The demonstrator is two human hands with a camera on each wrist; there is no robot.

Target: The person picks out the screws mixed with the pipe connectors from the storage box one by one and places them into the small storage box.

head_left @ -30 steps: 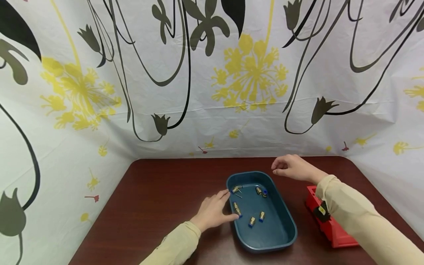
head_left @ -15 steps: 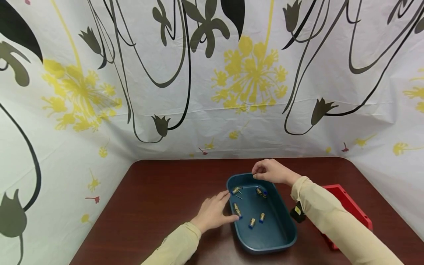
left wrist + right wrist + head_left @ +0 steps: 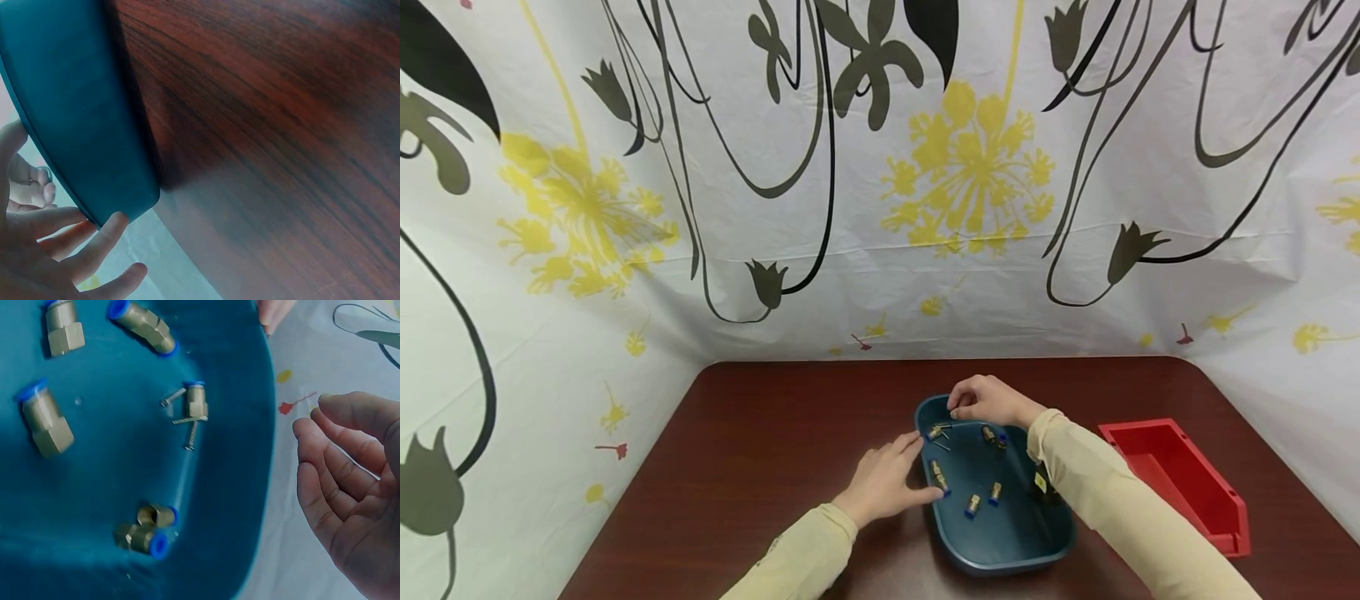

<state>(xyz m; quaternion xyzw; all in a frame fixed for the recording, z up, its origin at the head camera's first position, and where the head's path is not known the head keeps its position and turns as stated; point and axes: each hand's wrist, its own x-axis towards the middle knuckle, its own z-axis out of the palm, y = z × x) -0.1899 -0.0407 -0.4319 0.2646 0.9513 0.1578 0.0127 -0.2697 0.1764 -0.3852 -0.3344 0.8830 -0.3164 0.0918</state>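
A blue tray (image 3: 1018, 533) holds several brass push-in fittings with blue collars, such as one fitting (image 3: 47, 422). Toward the far left of the tray, small screws (image 3: 191, 434) lie against another fitting (image 3: 196, 403). My left hand (image 3: 886, 481) rests on the tray's left rim, its fingers extended and spread. Over the far end of the tray is my right hand (image 3: 992, 402), above the screws. Its fingers are loosely bent, thumb close to the index fingertip; the right wrist view (image 3: 350, 469) shows nothing between them.
A red bin (image 3: 1180, 475) stands to the right of the tray, partly behind my right sleeve (image 3: 1120, 492). Both containers are on a dark brown wooden table (image 3: 775, 442). A flower-patterned cloth (image 3: 865, 208) hangs behind and beside the table.
My right hand has moved left from beyond the tray's far right corner to over its far end. More of the red bin shows now. The left hand has stayed on the rim.
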